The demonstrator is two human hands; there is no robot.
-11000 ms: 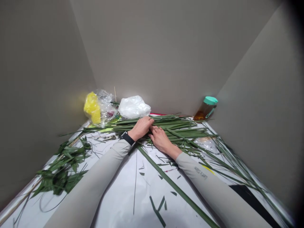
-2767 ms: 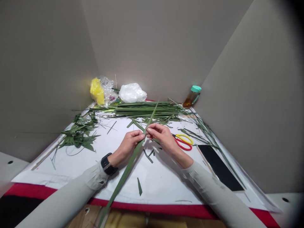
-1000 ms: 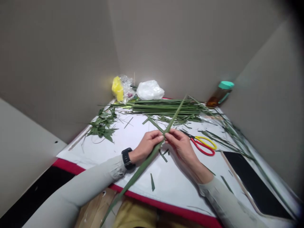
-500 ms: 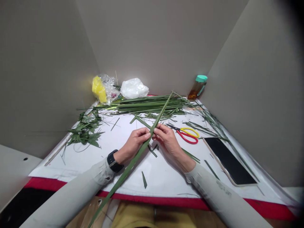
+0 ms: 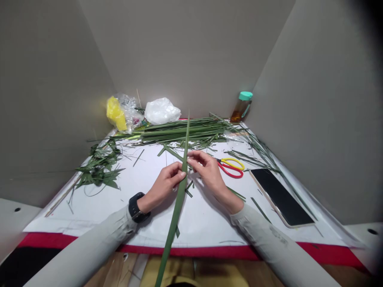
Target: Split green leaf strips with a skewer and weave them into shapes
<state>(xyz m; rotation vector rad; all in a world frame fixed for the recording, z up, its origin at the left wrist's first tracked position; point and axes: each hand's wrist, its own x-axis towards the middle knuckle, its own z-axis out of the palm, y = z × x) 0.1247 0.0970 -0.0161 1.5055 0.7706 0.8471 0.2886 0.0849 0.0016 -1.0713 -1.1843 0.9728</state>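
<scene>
A long, narrow green leaf strip (image 5: 178, 199) runs almost upright through the view, from beyond my hands down past the bottom edge of the picture. My left hand (image 5: 166, 182), with a black watch on its wrist, pinches the strip from the left. My right hand (image 5: 206, 169) grips it from the right, a little farther up. A shorter green strip (image 5: 173, 153) lies just behind my hands. Behind them lies a bundle of cut green leaf strips (image 5: 179, 132).
Red-and-yellow-handled scissors (image 5: 230, 167) and a black phone (image 5: 281, 197) lie to the right on white paper (image 5: 74, 217). Leafy green sprigs (image 5: 98, 169) lie left. A white plastic bag (image 5: 161, 111), a yellow item in clear plastic (image 5: 115, 113) and a teal-capped bottle (image 5: 240, 107) stand behind, against grey walls.
The strip has swung from a slant to nearly upright between my hands. My hands have moved apart slightly, and the view has shifted a little left.
</scene>
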